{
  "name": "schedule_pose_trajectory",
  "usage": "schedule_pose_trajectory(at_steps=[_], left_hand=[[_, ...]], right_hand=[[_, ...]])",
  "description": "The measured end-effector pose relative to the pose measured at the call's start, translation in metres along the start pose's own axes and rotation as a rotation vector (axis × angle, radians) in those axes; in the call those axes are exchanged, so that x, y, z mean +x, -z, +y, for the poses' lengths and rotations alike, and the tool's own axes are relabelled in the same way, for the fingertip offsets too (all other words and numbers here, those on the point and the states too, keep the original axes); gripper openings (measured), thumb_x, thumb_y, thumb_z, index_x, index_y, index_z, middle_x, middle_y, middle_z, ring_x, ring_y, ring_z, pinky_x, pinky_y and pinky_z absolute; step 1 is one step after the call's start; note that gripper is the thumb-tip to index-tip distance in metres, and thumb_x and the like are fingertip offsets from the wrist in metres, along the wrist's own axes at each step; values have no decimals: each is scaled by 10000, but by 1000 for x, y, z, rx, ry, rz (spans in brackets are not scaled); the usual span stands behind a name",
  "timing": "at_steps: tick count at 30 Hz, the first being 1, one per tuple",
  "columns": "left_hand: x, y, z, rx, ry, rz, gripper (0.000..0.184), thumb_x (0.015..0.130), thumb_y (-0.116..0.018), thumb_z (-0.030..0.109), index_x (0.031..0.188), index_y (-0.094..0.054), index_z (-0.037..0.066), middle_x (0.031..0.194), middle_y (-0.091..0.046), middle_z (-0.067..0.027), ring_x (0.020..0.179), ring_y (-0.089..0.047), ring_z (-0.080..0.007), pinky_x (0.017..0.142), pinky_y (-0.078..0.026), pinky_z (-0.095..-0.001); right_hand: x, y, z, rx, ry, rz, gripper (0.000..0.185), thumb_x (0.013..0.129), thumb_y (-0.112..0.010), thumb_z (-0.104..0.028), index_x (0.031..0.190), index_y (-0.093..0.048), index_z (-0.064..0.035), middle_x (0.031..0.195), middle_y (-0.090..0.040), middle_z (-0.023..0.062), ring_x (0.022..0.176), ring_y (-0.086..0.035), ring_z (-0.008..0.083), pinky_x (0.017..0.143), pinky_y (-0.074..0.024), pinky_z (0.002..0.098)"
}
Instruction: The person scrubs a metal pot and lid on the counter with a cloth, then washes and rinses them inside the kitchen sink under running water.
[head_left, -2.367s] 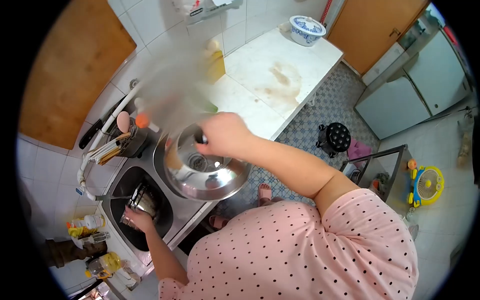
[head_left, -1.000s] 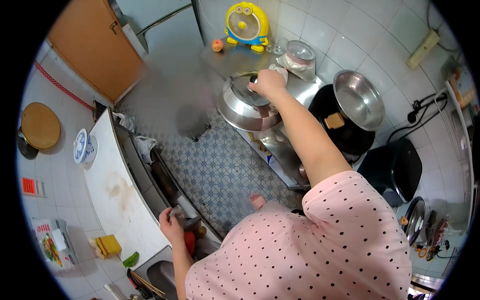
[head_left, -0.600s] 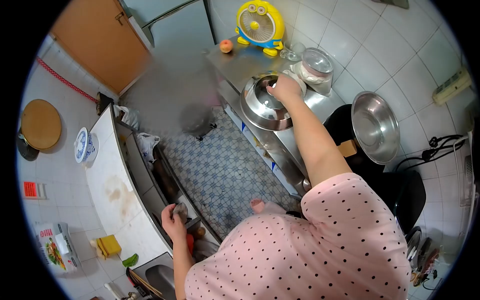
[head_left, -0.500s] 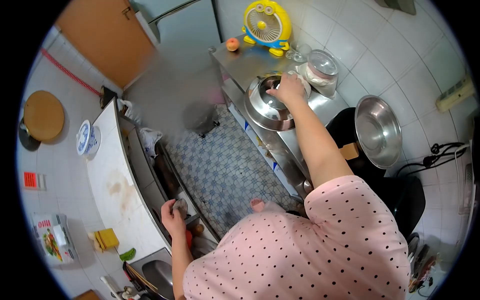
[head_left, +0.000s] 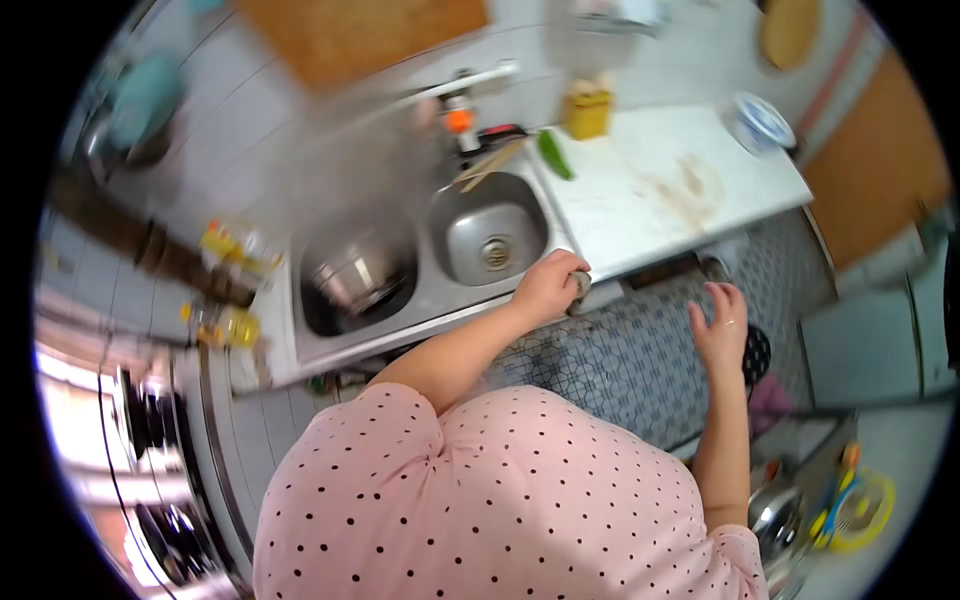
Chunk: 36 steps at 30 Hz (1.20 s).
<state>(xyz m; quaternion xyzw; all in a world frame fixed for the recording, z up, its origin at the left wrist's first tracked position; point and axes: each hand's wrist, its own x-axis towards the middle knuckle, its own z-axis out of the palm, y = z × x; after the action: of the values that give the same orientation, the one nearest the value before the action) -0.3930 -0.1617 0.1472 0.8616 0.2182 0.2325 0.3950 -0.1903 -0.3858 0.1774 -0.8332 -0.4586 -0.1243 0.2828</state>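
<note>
Evidently the small greyish thing (head_left: 580,287) was kept by the left hand (head_left: 545,288) because it was slight enough for a few curled fingers; hand and thing were just off the front right corner of the steel basin (head_left: 455,240). The thing was too blurred to identify, and whether the wrist rested on the front ledge could not be told. The right hand (head_left: 722,338) hung farther right of the basin, over the tiled floor (head_left: 620,350), fingers loosely spread, grasping nothing.

Left of the basin, a shiny pot (head_left: 355,275) sat tilted inside a dark basin (head_left: 405,300), presumably so that any water stayed within its walls. Thin sticks (head_left: 490,167) lay over the basin's back rim, perhaps simply for want of a better rest. A green vegetable (head_left: 555,156) lay just right of the basin on the white counter (head_left: 640,225); behind it a yellow block (head_left: 587,112) stood near the wall, probably to leave the counter's front free.
</note>
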Motion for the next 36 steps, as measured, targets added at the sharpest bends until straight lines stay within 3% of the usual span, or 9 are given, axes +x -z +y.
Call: schedule_pose_trajectory(at_steps=[8,11,17,20,23,26,30,35,36], left_hand=[[-132,182,-129,136,344,544,320,751,-511,3,1047,-624,52,1036,-602,-158,989,-582,-326,853,-470,-361],[-183,231,-189,189,517,753,342,789,-524,-10,1120,-576,58,1148,-553,-156,1014,-572,-334,876,-478,-372],[-209,254,-268,289,579,864,477,874,-519,47,1328,-374,39,1362,-374,-245,1229,-399,-428,1009,-371,-422],[-202,257,-292,135,665,851,521,921,-481,118,1393,-280,26,1430,-285,-266,1302,-315,-428,1059,-317,-419],[-187,269,-309,50,727,903,510,938,-453,145,1386,-274,-21,1426,-287,-279,1315,-304,-419,1080,-285,-412],[-161,275,-312,110,679,1010,504,921,-476,131,1355,-306,-62,1403,-316,-289,1308,-311,-424,1086,-273,-413],[-119,263,-288,501,424,719,510,856,-547,127,1311,-393,-44,1387,-367,-252,1314,-326,-393,1098,-258,-418],[-103,278,-281,678,133,356,490,838,-573,150,1279,-450,-24,1377,-400,-215,1315,-349,-345,1087,-291,-408],[-95,295,-284,752,237,355,487,849,-559,187,1281,-457,-14,1352,-433,-203,1297,-380,-319,1079,-310,-405]], right_hand=[[81,-127,-211,304,525,-478,354,780,-675,-190,1100,-597,-60,1090,-593,134,1011,-564,324,861,-472,391],[99,-183,-298,317,708,-587,367,786,-662,-202,1119,-583,-71,1079,-598,127,1000,-567,325,853,-474,389],[131,-339,-418,405,1028,-530,425,787,-659,-213,1175,-553,-75,1168,-582,142,1093,-538,313,923,-447,390],[133,-378,-434,367,844,-874,428,800,-663,-243,1181,-561,-80,1188,-584,137,1113,-534,310,934,-444,382],[123,-382,-443,243,701,-881,411,805,-668,-261,1162,-582,-76,1176,-600,106,1091,-550,302,916,-456,371],[124,-383,-445,149,640,-962,337,800,-664,-313,1026,-629,-66,985,-656,133,942,-606,341,822,-485,414],[99,-390,-423,348,547,-972,283,794,-649,-273,932,-631,-27,876,-650,186,831,-616,390,730,-495,455],[63,-383,-408,590,116,-957,302,755,-632,-130,1030,-622,-5,916,-653,211,874,-626,374,766,-495,388],[62,-383,-407,624,60,-948,311,751,-631,-114,1041,-620,-3,924,-656,208,882,-629,367,774,-493,377]])
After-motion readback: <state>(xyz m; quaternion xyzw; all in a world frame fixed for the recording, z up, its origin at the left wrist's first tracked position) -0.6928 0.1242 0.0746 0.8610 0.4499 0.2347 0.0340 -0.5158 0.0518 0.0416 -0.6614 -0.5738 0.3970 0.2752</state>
